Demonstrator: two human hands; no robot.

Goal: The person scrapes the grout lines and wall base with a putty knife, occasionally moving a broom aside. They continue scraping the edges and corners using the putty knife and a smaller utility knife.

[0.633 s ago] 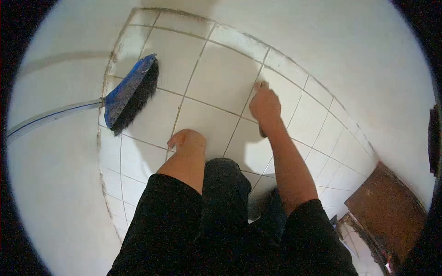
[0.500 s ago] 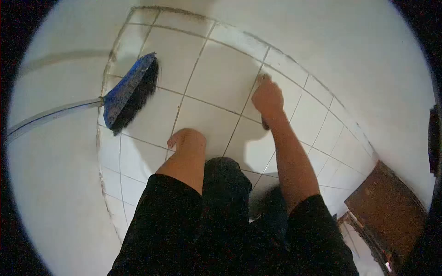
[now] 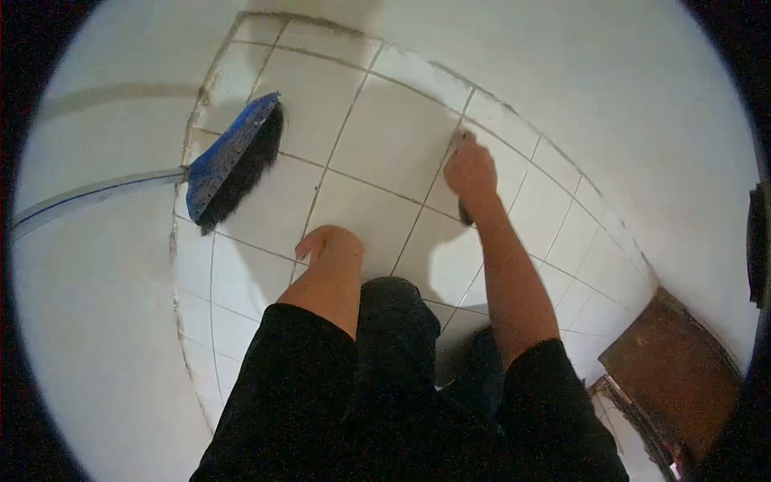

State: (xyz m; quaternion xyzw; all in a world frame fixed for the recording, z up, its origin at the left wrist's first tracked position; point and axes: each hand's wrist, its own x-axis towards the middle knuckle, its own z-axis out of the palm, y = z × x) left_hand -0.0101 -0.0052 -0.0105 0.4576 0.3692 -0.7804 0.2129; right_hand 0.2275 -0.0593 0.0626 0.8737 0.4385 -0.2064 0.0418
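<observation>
My right hand (image 3: 471, 170) is closed round a small dark tool, held low over a grout line of the white tiled floor (image 3: 385, 128). The tool's dark end shows below the hand, and its other end near the fingertips is too small to make out. My left hand (image 3: 329, 243) is bent at the wrist near my knee, low over the tiles. Its fingers are partly hidden, so I cannot tell whether it holds anything.
A broom with a blue head (image 3: 229, 161) and black bristles leans at the left, its pale handle (image 3: 96, 191) running to the left edge. White walls (image 3: 562, 64) border the tiles. A brown wooden panel (image 3: 675, 369) stands at the lower right.
The whole view has shifted slightly, with the broom and tiles a little further right. Both hands keep nearly the same pose and place over the floor.
</observation>
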